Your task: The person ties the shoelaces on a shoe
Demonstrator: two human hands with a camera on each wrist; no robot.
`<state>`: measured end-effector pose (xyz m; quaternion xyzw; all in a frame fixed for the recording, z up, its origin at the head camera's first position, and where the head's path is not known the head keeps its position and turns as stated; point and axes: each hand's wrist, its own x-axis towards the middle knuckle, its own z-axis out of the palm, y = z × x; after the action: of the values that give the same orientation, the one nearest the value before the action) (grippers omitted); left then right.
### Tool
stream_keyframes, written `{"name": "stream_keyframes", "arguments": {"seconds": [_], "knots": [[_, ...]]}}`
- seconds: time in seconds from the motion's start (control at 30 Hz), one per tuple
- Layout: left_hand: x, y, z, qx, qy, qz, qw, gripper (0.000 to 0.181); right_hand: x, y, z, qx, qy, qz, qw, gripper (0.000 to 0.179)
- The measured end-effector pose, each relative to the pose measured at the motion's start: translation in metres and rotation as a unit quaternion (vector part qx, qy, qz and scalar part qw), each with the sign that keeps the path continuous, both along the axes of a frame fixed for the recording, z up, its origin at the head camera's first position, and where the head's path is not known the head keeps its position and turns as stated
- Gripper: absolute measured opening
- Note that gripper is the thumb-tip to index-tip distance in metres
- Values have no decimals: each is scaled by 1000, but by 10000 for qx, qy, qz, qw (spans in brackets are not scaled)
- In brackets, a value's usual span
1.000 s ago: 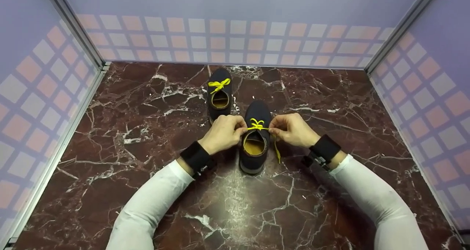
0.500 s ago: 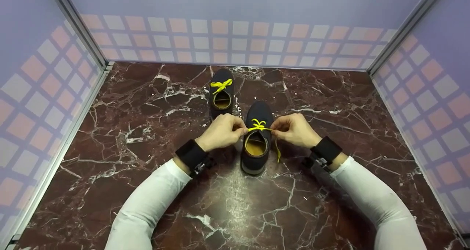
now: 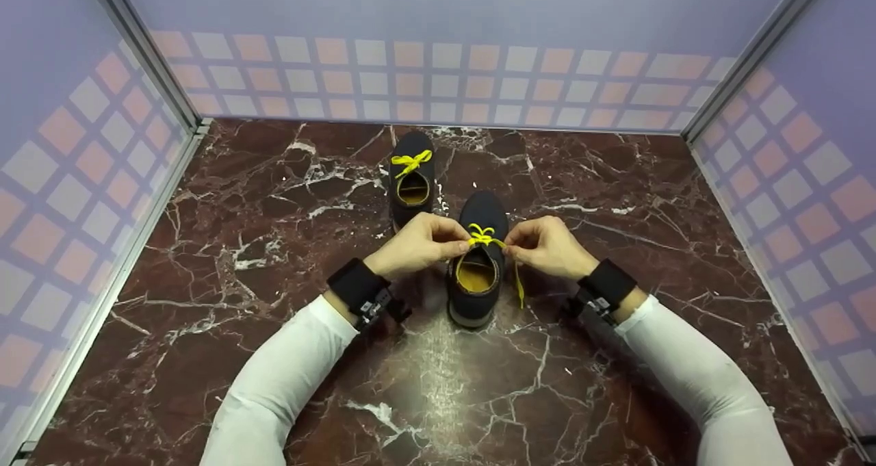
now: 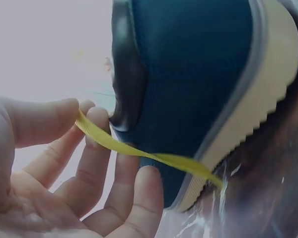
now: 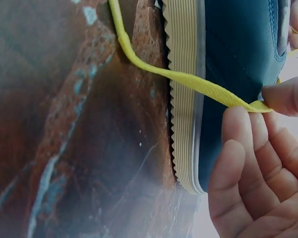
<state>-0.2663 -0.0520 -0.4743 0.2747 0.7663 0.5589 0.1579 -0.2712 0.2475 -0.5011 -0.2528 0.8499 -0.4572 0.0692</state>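
A dark shoe (image 3: 482,209) with a yellow insole stands between the two hands, toe pointing away. Across its opening, its yellow shoelace (image 3: 483,236) is gathered with small loops above the crossing. From the left side my left hand (image 3: 414,248) pinches one lace end between thumb and fingertips; in the left wrist view that strand (image 4: 139,151) hangs past the shoe's side. On the other side my right hand (image 3: 556,248) pinches the other lace, whose loose strand (image 5: 188,81) trails down past the ridged sole to the surface.
A second dark shoe (image 3: 413,141) with a yellow lace bow (image 3: 412,161) stands farther back to the left, its heel partly behind the left hand. Red-brown marbled surface (image 3: 274,356) lies all around. Panels with pink and white squares (image 3: 445,79) enclose the back and sides.
My left hand has moved slightly right, closer to the lace crossing. The right hand stays almost in place, holding its lace. A small yellow shape now shows at the top edge.
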Motion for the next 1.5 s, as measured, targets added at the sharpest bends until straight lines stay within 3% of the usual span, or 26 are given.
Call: {"name": "stream_keyframes", "arguments": {"seconds": [0.2, 0.37, 0.6, 0.87, 1.0, 1.13, 1.23, 1.4, 1.5], "knots": [[-1, 4, -7, 568, -615, 71, 9965, 22, 1, -1, 1, -59, -119, -14, 9999, 8], [0, 9, -13, 1008, -965, 479, 9891, 23, 1, -1, -1, -84, -121, 7, 9999, 8], [2, 20, -16, 1419, -873, 1084, 9800, 20, 2, -2, -1, -114, -262, -29, 9996, 8], [1, 35, -22, 1983, -849, 1381, 9666, 14, 3, 0, -1, -244, -400, 30, 9989, 9], [1, 37, -23, 1996, -772, 1510, 9651, 14, 3, 2, 2, -596, -632, 160, 9961, 12], [1, 38, -23, 1878, -727, 1553, 9671, 23, 4, 5, 8, -1077, -1205, 285, 9864, 20], [0, 38, -24, 1802, -717, 1561, 9685, 28, 5, 7, 14, -1127, -1526, 269, 9815, 24], [1, 38, -25, 1833, -716, 1575, 9677, 23, 7, 11, 23, -975, -1525, 209, 9833, 16], [1, 38, -25, 1832, -682, 1570, 9681, 23, 7, 14, 27, -1096, -1441, 307, 9830, 26]]}}
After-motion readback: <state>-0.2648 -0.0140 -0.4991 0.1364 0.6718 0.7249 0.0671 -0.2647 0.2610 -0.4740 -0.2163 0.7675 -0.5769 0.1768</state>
